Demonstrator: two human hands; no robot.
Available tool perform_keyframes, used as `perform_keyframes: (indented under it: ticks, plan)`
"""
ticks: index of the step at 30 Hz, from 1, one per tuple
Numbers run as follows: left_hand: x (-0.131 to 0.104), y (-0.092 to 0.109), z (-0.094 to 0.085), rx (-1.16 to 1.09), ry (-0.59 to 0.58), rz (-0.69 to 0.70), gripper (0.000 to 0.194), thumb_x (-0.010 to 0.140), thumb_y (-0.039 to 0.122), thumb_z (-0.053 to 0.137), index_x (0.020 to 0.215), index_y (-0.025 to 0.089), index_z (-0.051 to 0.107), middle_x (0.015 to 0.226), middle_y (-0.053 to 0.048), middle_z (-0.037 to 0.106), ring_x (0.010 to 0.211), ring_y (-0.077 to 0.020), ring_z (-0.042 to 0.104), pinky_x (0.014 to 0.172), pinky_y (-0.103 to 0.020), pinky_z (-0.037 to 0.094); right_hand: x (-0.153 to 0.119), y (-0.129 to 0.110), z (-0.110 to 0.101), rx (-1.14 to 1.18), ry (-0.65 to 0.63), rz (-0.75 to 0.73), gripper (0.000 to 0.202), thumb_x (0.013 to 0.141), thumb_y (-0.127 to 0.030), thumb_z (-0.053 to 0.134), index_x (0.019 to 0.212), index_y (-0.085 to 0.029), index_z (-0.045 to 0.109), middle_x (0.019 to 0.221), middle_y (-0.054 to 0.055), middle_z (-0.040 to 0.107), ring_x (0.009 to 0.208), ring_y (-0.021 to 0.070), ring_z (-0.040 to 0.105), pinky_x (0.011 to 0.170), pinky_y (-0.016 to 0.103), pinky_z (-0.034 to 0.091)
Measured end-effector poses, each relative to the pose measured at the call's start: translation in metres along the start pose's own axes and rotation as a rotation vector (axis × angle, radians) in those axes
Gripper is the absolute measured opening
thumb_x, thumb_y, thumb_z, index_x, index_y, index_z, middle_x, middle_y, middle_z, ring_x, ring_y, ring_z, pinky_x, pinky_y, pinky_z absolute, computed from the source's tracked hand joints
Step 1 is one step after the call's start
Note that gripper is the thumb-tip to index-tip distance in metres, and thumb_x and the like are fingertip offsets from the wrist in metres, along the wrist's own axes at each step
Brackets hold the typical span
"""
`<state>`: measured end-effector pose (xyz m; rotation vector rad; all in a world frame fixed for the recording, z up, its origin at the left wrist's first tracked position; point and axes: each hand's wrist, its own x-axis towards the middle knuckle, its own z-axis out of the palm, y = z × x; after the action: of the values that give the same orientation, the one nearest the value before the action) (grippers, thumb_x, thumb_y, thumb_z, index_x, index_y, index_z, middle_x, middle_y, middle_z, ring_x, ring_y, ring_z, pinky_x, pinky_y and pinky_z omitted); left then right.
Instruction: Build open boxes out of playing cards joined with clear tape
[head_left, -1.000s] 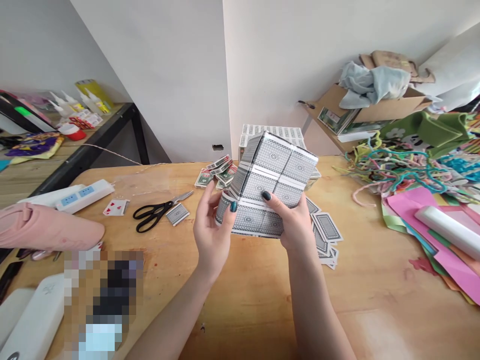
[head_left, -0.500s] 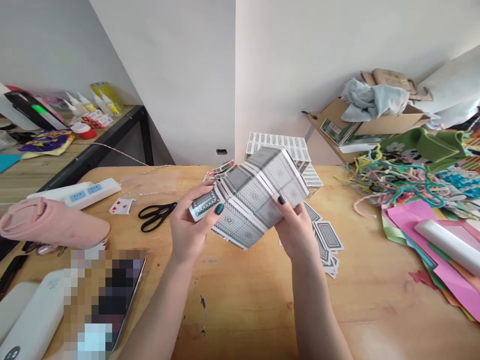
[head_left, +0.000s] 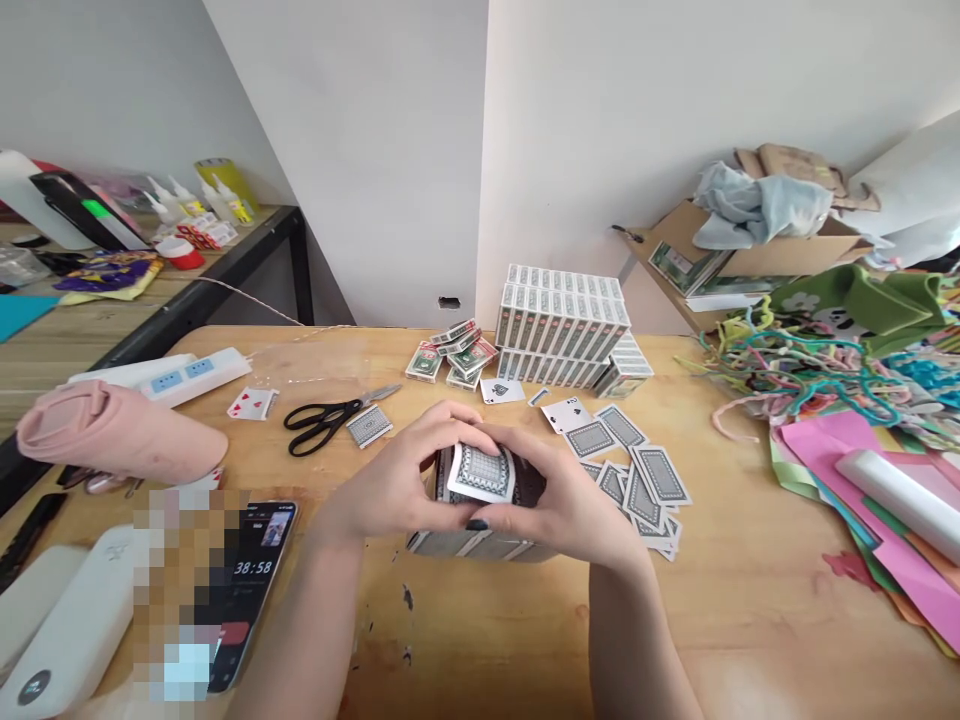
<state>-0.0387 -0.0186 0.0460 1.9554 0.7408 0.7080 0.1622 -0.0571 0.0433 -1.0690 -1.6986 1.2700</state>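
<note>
A box built from patterned playing cards (head_left: 480,545) rests on the wooden table in front of me, its front face showing below my hands. A curved playing card (head_left: 482,472) with a grey-and-white back bulges up on its top. My left hand (head_left: 409,475) is closed around the left side of this top part. From the right, my right hand (head_left: 566,490) wraps the other side, its dark-nailed thumb at the front edge. My palms and fingers hide most of the box's top and sides.
Loose cards (head_left: 652,475) lie to the right. Behind stand stacked card packs (head_left: 562,315) and a smaller pile of packs (head_left: 454,355). Black scissors (head_left: 322,420) and a cut card piece (head_left: 369,427) lie left, near a pink roll (head_left: 124,435) and a phone (head_left: 255,580). Coloured paper (head_left: 862,480) is at right.
The card box, held up and tilted in both hands before, has come down onto the table and been turned. My hands have moved closer together around its top. The view has shifted slightly.
</note>
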Motion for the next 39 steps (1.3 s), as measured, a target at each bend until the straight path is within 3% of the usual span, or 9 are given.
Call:
perform_keyframes:
  ticks: [5,7,9,13,17,23,29,35,39]
  plan:
    - [0.003,-0.004,0.009,-0.059,0.041,0.071,0.079,0.062,0.029,0.080,0.132,0.033,0.042,0.133,-0.010,0.044,0.119,-0.0279,0.050,0.097,-0.042,0.047,0.007,0.007,0.005,0.043,0.180,0.049,0.035,0.075,-0.027,0.068,0.109,-0.025,0.065,0.096,0.001,0.070,0.080,0.0176,0.064,0.069,0.029,0.051]
    - [0.003,-0.004,0.012,-0.024,0.061,0.081,0.098,0.057,0.038,0.083,0.139,0.034,0.032,0.139,-0.012,0.039,0.120,-0.0290,0.049,0.099,-0.044,0.046,0.007,0.010,0.001,0.108,0.307,0.120,0.022,0.074,-0.033,0.069,0.092,-0.021,0.071,0.085,0.002,0.071,0.072,0.0169,0.063,0.063,0.028,0.049]
    - [0.003,-0.002,0.012,0.041,0.026,0.064,0.109,0.053,0.043,0.085,0.143,0.033,0.025,0.138,-0.014,0.041,0.117,-0.0291,0.052,0.097,-0.045,0.047,0.006,0.014,-0.005,0.221,0.462,0.226,0.025,0.071,-0.042,0.072,0.069,-0.017,0.069,0.065,0.002,0.066,0.056,0.0145,0.057,0.050,0.025,0.042]
    - [0.000,0.002,0.009,0.197,-0.029,0.015,0.086,0.059,0.039,0.081,0.135,0.032,0.040,0.125,-0.009,0.057,0.112,-0.0289,0.056,0.094,-0.047,0.047,0.006,0.023,-0.017,0.495,0.692,0.256,0.038,0.065,-0.047,0.076,0.055,-0.017,0.056,0.049,-0.003,0.052,0.042,0.0085,0.041,0.039,0.023,0.028]
    - [0.002,0.000,0.007,0.238,0.007,-0.008,0.058,0.065,0.027,0.076,0.119,0.032,0.056,0.113,-0.004,0.060,0.104,-0.0237,0.059,0.088,-0.039,0.050,0.013,0.031,-0.020,0.611,0.766,0.147,0.040,0.057,-0.044,0.082,0.056,-0.018,0.051,0.047,-0.007,0.042,0.041,0.0055,0.032,0.038,0.021,0.022]
    - [0.007,-0.009,0.005,0.122,0.116,0.049,0.058,0.061,0.026,0.079,0.115,0.027,0.058,0.105,-0.006,0.058,0.097,-0.0225,0.058,0.082,-0.035,0.050,0.018,0.037,-0.013,0.637,0.713,0.218,0.041,0.061,-0.053,0.076,0.061,-0.019,0.054,0.053,-0.004,0.051,0.045,0.0101,0.044,0.042,0.024,0.033]
    - [0.005,-0.007,0.006,0.173,0.123,0.072,0.056,0.063,0.020,0.076,0.114,0.027,0.053,0.105,-0.005,0.055,0.094,-0.0210,0.057,0.078,-0.033,0.050,0.018,0.038,-0.013,0.568,0.683,0.171,0.043,0.064,-0.054,0.075,0.056,-0.019,0.050,0.049,-0.006,0.045,0.042,0.0074,0.037,0.042,0.024,0.028]
    - [-0.001,0.008,0.018,0.555,0.186,0.211,0.049,0.067,-0.002,0.051,0.108,0.024,0.052,0.103,-0.005,0.052,0.111,-0.0243,0.049,0.102,-0.048,0.040,0.017,0.032,-0.012,0.429,0.749,0.043,0.047,0.071,-0.055,0.069,0.052,-0.021,0.042,0.045,-0.006,0.037,0.043,0.0080,0.034,0.045,0.026,0.029]
    - [-0.007,0.018,0.021,0.822,0.320,0.389,0.044,0.070,-0.005,0.048,0.104,0.023,0.053,0.094,-0.005,0.051,0.108,-0.0246,0.050,0.104,-0.054,0.038,0.013,0.027,-0.016,0.499,0.881,-0.074,0.038,0.073,-0.048,0.070,0.060,-0.020,0.048,0.052,-0.007,0.036,0.045,0.0074,0.033,0.049,0.026,0.035]
